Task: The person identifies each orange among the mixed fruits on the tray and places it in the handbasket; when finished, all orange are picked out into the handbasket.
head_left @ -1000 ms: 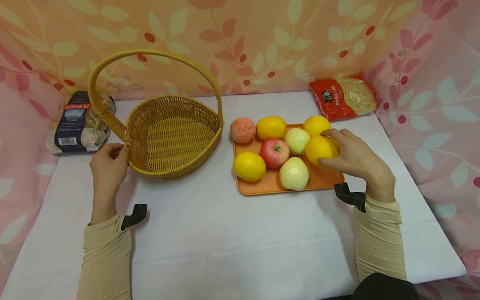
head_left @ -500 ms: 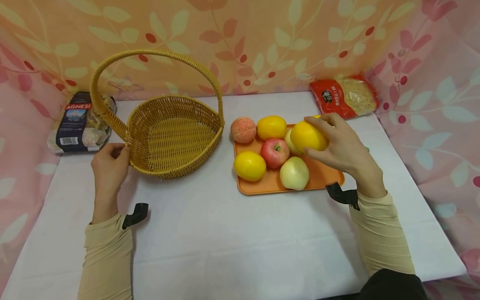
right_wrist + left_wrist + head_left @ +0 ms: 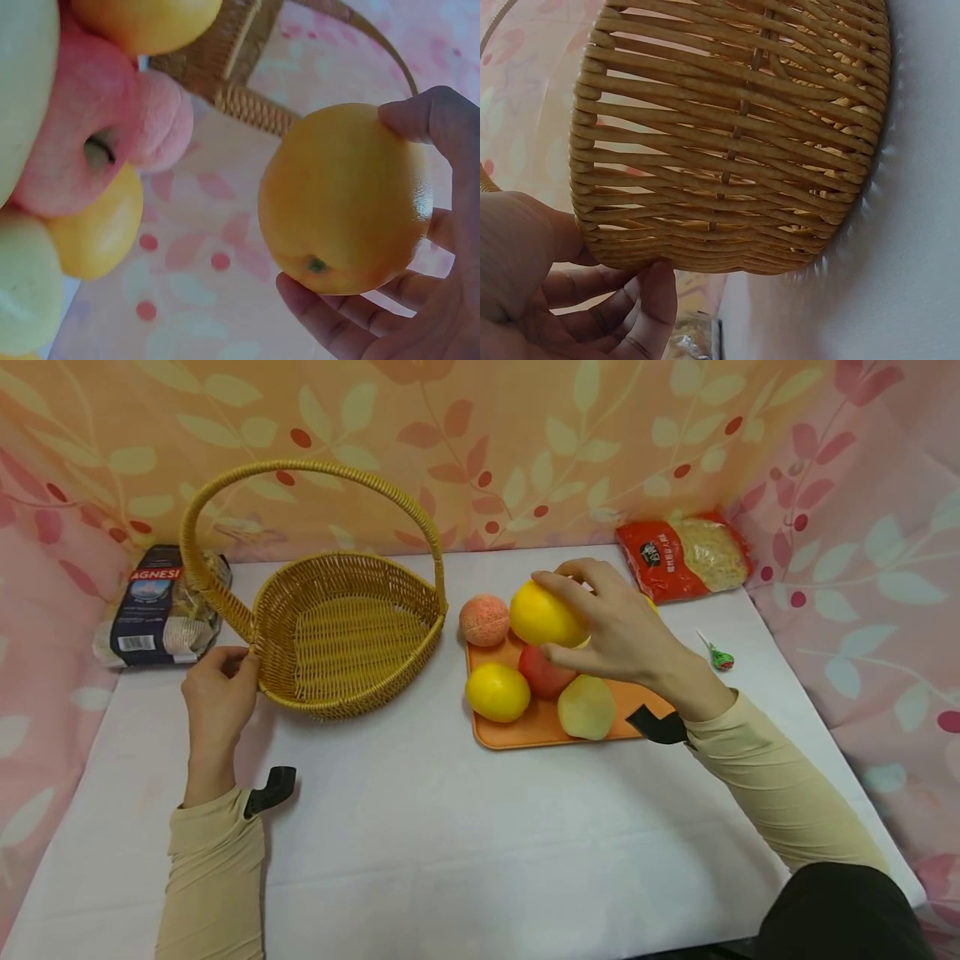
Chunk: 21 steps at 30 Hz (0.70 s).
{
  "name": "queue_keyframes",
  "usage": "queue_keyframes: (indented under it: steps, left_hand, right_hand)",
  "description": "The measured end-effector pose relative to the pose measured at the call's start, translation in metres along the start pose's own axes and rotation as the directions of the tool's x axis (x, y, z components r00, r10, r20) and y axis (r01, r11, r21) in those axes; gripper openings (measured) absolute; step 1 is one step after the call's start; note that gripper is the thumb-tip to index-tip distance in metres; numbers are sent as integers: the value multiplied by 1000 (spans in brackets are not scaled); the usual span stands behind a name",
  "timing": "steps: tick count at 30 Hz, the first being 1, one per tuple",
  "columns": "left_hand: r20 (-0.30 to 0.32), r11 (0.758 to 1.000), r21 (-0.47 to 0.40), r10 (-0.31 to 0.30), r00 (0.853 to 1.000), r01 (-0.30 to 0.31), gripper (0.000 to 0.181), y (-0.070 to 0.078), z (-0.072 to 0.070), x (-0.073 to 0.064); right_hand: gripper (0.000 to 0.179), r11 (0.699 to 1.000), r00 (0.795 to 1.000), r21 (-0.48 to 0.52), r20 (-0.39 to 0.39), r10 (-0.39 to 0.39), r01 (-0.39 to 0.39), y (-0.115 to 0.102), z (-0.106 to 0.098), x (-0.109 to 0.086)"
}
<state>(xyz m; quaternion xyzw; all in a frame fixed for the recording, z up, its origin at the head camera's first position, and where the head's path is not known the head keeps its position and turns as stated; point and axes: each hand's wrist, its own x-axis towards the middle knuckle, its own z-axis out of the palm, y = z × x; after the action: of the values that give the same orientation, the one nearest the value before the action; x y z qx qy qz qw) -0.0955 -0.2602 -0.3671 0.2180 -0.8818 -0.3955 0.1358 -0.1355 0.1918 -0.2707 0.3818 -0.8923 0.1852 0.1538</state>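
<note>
My left hand (image 3: 221, 693) pinches the left rim of a woven wicker basket (image 3: 352, 635) with a tall arched handle. In the left wrist view, thumb and fingers meet at the basket's wall (image 3: 727, 150). With thumb and fingers around it, my right hand (image 3: 626, 631) holds a yellow-orange orange (image 3: 546, 617) above an orange tray (image 3: 517, 739). The right wrist view shows the held orange's green stem end (image 3: 316, 264). Below it on the tray are a red apple (image 3: 543, 672), a pale green round fruit (image 3: 587, 708) and a yellow fruit (image 3: 497, 692). My right hand hides other fruit.
A pinkish peach (image 3: 484, 620) sits at the tray's far left corner. An AGNESI pasta bag (image 3: 153, 606) lies left of the basket. At the back right is a red packet (image 3: 686, 556), with a small green-wrapped lollipop (image 3: 722, 658) nearer me.
My right hand has lifted the orange off the tray's right side and carried it left over the other fruit. The lollipop has come into view. My left hand stays on the basket rim.
</note>
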Motion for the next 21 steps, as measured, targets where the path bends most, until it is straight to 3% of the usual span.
queue_keyframes:
  steps: [10, 21]
  left_hand:
    - [-3, 1000, 3, 18, 1000, -18, 35, -1, 0, 0]
    - [-9, 1000, 3, 20, 1000, -20, 34, 1, 0, -1]
  right_hand:
    - [63, 993, 993, 49, 46, -113, 110, -21, 24, 37]
    - [60, 985, 978, 85, 134, -161, 151, -41, 47, 75]
